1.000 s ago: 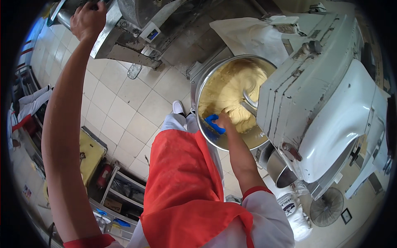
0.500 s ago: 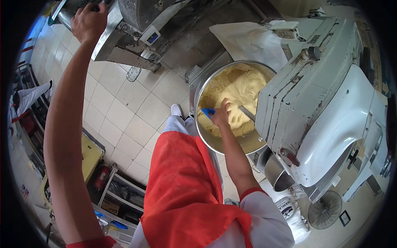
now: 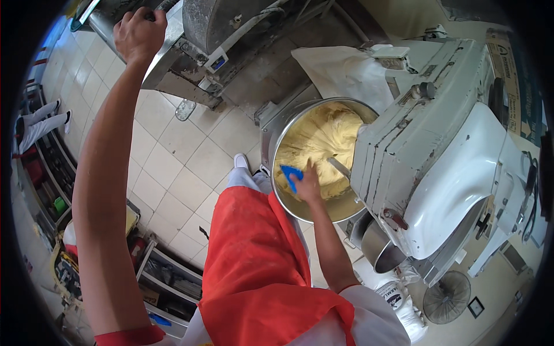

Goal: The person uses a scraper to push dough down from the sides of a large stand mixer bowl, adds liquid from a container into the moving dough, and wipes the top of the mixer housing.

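Note:
My right hand (image 3: 307,183) is over the near part of a large steel mixing bowl (image 3: 279,199), fingers closed on a blue plastic scraper (image 3: 291,173). Pale yellow dough or batter (image 3: 329,135) fills much of the bowl, with folds and streaks across it. Close to the right hand, a grey metal mixer arm (image 3: 339,167) reaches down into the mix. Far to the upper left, my left arm is stretched out and my left hand (image 3: 140,36) is wrapped round a dark handle (image 3: 151,15) on another machine.
A white-grey mixer body (image 3: 410,132) overhangs the bowl's right side. Below it are a smaller steel bowl (image 3: 375,245), white sacks (image 3: 398,300) and a fan (image 3: 447,297). Shelving (image 3: 167,282) stands at lower left. Another person's legs (image 3: 43,127) show at the far left.
My right hand has shifted slightly toward me in the bowl, and more of the scraper's blue face shows. The left hand stays on the handle. The whole view has shifted a little.

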The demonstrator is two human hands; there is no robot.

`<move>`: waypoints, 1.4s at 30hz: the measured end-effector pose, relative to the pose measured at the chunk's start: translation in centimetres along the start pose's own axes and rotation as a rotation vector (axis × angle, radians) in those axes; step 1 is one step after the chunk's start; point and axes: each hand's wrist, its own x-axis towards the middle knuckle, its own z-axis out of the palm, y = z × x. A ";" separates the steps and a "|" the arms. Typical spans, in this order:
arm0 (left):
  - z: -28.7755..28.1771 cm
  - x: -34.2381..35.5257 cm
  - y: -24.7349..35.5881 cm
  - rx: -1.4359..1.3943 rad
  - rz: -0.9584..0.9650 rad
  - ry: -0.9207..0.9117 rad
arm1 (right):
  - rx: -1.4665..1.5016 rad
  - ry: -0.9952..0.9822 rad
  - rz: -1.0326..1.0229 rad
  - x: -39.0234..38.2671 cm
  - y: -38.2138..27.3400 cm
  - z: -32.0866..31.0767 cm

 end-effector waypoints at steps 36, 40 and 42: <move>0.9 0.0 -1.1 0.076 0.023 -0.008 | -0.237 0.034 -0.321 2.2 -1.3 4.1; 0.8 1.1 0.0 0.080 0.033 -0.027 | -0.272 -0.023 -0.192 7.3 3.2 8.7; 0.9 0.6 0.8 0.054 0.056 -0.046 | -0.232 -0.338 -0.052 9.5 5.3 10.6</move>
